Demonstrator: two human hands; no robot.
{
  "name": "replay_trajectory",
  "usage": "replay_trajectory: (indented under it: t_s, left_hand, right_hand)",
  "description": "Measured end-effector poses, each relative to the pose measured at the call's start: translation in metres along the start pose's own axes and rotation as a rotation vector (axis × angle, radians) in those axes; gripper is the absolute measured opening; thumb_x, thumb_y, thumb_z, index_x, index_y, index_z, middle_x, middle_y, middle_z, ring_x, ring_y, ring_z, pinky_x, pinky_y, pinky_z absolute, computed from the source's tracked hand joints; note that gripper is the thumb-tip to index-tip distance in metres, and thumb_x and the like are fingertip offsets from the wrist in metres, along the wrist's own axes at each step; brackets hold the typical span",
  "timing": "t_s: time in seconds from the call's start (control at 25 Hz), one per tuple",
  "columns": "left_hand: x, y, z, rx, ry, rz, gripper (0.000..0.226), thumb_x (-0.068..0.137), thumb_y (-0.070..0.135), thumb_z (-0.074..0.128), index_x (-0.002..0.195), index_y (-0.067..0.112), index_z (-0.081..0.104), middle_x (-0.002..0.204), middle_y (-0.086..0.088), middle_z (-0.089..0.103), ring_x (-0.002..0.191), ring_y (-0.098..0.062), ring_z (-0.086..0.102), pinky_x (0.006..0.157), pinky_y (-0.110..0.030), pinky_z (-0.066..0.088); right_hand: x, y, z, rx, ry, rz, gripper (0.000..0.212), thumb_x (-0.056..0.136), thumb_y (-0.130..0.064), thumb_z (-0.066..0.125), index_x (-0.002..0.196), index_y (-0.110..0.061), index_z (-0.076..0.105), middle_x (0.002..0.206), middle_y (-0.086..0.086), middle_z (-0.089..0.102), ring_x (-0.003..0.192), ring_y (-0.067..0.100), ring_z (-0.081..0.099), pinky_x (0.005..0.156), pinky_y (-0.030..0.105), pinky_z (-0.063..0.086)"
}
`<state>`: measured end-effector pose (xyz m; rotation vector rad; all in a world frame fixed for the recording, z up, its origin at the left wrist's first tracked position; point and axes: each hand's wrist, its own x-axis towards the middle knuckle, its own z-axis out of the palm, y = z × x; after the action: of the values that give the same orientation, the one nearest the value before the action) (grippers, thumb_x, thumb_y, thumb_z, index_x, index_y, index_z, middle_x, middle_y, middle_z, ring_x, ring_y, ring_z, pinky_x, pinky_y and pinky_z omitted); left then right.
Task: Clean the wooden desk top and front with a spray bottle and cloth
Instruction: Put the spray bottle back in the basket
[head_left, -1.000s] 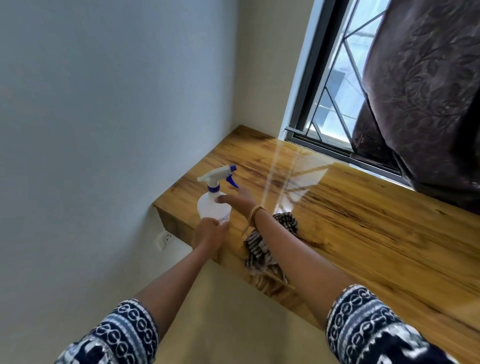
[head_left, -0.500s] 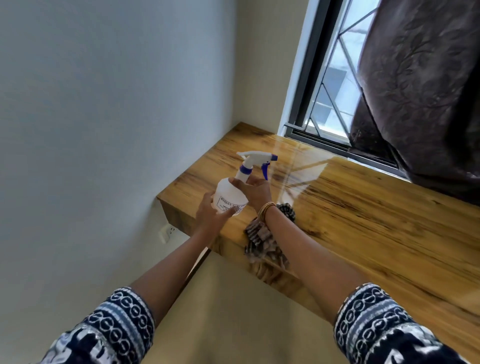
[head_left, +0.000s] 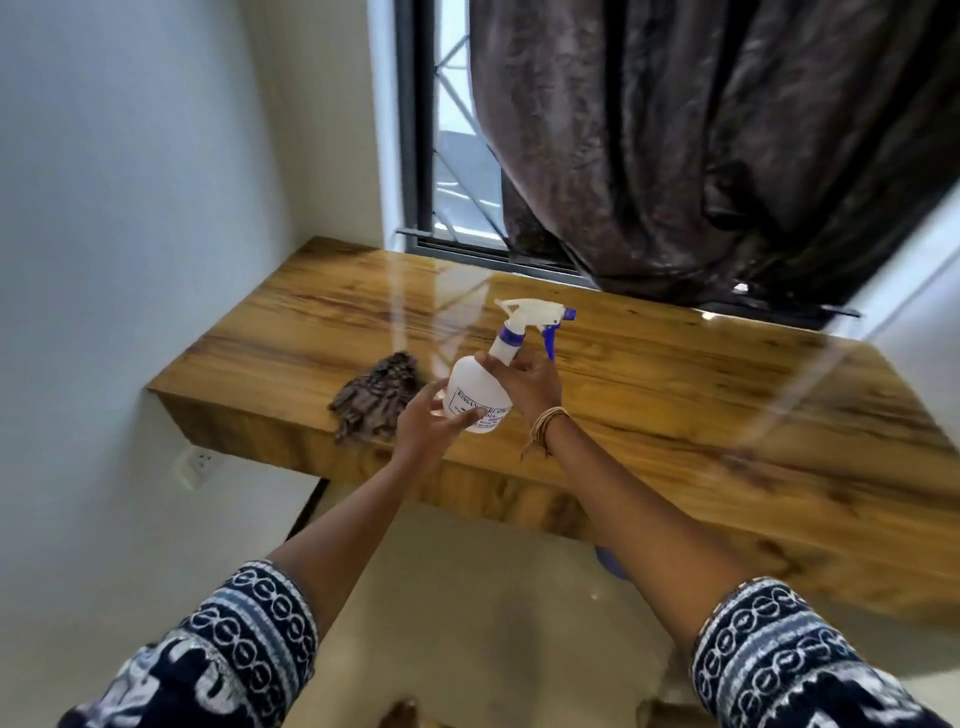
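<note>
White plastic forms the body of the spray bottle (head_left: 478, 397), which is held tilted above the near part of the wooden desk (head_left: 649, 395), its blue collar and white trigger head uppermost and the blue-tipped nozzle turned away from the wall on the left. The bottle's neck and shoulder are gripped by the right hand (head_left: 524, 382), whose fingers are curled round it just below the blue collar; a band of thin bangles (head_left: 545, 426) is seen at that wrist. The bottle's lower body, where a printed label is partly visible, is touched by the left hand (head_left: 428, 423), whose fingers are stretched along it and only slightly bent, so that the base is supported rather than clasped. Beside the bottle, toward the wall, a crumpled dark patterned cloth (head_left: 376, 397) is laid on the desk top at its front edge, with part of it draped over the front face. The desk top is glossy, and streaks of window light are reflected in it beyond the bottle. Behind the bottle, at the desk's far edge, a dark-framed window (head_left: 441, 156) is set, most of it covered by a heavy dark brown curtain (head_left: 701, 145). Below the desk's corner nearest the cloth, a white socket (head_left: 200, 465) is fixed to the wall. Nearer than the bottle, both forearms are bare up to dark blue and white patterned sleeves (head_left: 249, 634).
</note>
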<state>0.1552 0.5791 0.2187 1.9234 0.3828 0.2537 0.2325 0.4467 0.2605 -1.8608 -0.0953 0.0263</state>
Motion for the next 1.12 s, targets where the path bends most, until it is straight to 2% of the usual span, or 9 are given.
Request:
replay_trajectory:
  t_s: [0.12,0.24,0.4,0.56,0.64,0.68,0.76,0.96,1.12]
  left_hand:
    - [-0.047,0.020,0.062,-0.014,-0.117,0.008,0.074,0.070,0.042,0.084,0.134,0.020,0.053,0.108,0.003,0.066,0.088,-0.013,0.065,0.064,-0.026,0.055]
    - [-0.092,0.031,0.124,0.011,-0.228,-0.002,0.071,0.071,0.043,0.083,0.131,0.019,0.054,0.107,0.003,0.068,0.086,-0.017,0.068,0.064,-0.031,0.057]
    - [-0.142,0.050,0.208,0.082,-0.449,0.008,0.063,0.072,0.044,0.082,0.125,0.019,0.058,0.111,0.001,0.071,0.085,-0.016,0.068,0.054,-0.017,0.047]
    - [-0.179,0.063,0.287,0.143,-0.644,0.060,0.060,0.075,0.039,0.081,0.128,0.022,0.059,0.115,0.002,0.070,0.088,-0.019,0.069,0.052,-0.012,0.045]
    - [-0.195,0.066,0.325,0.139,-0.735,0.079,0.061,0.076,0.037,0.081,0.129,0.020,0.057,0.115,0.003,0.068,0.097,-0.021,0.069,0.064,-0.023,0.054]
    - [-0.202,0.069,0.341,0.140,-0.787,0.079,0.062,0.077,0.035,0.081,0.131,0.018,0.057,0.114,0.002,0.067,0.101,-0.021,0.067,0.072,-0.033,0.056]
    - [-0.218,0.071,0.379,0.144,-0.904,0.084,0.060,0.078,0.033,0.080,0.131,0.017,0.056,0.117,0.000,0.067,0.105,-0.022,0.065,0.080,-0.041,0.056]
    - [-0.254,0.060,0.459,0.153,-1.081,0.068,0.055,0.083,0.024,0.076,0.133,0.013,0.055,0.118,-0.010,0.069,0.102,-0.026,0.067,0.075,-0.035,0.054]
    - [-0.282,0.037,0.522,0.171,-1.213,-0.058,0.065,0.085,0.002,0.070,0.143,0.016,0.044,0.127,-0.009,0.063,0.113,-0.028,0.062,0.082,-0.040,0.051]
  right_hand:
    - [-0.039,0.025,-0.076,-0.010,0.072,0.036,0.024,0.076,-0.041,0.080,0.088,-0.022,0.071,0.085,-0.005,0.071,0.077,0.008,0.065,0.066,0.025,0.052]
    - [-0.078,0.057,-0.147,-0.036,0.139,0.110,0.026,0.077,-0.040,0.080,0.089,-0.018,0.071,0.082,-0.007,0.069,0.076,0.008,0.063,0.064,0.021,0.049]
    - [-0.124,0.106,-0.236,-0.041,0.273,0.226,0.021,0.076,-0.039,0.081,0.082,-0.023,0.068,0.078,-0.011,0.068,0.078,0.009,0.065,0.072,0.026,0.053]
    - [-0.161,0.151,-0.312,-0.077,0.442,0.334,0.031,0.076,-0.042,0.079,0.094,-0.018,0.071,0.084,-0.011,0.068,0.081,0.007,0.064,0.063,0.015,0.044]
    - [-0.178,0.174,-0.344,-0.094,0.534,0.389,0.042,0.075,-0.045,0.079,0.106,-0.020,0.069,0.088,-0.012,0.069,0.084,0.006,0.064,0.065,0.016,0.045]
    - [-0.187,0.184,-0.358,-0.095,0.582,0.418,0.044,0.074,-0.046,0.079,0.109,-0.021,0.068,0.089,-0.012,0.069,0.084,0.007,0.064,0.069,0.019,0.048]
    - [-0.204,0.207,-0.386,-0.094,0.681,0.482,0.045,0.074,-0.048,0.078,0.108,-0.020,0.069,0.090,-0.010,0.070,0.086,0.010,0.067,0.076,0.027,0.053]
    - [-0.243,0.265,-0.444,-0.045,0.846,0.590,0.035,0.076,-0.049,0.076,0.087,-0.016,0.073,0.085,-0.002,0.074,0.084,0.018,0.070,0.079,0.038,0.058]
    - [-0.266,0.325,-0.485,-0.016,0.893,0.699,0.047,0.077,-0.054,0.072,0.087,-0.007,0.073,0.085,0.008,0.075,0.086,0.024,0.070,0.080,0.042,0.058]
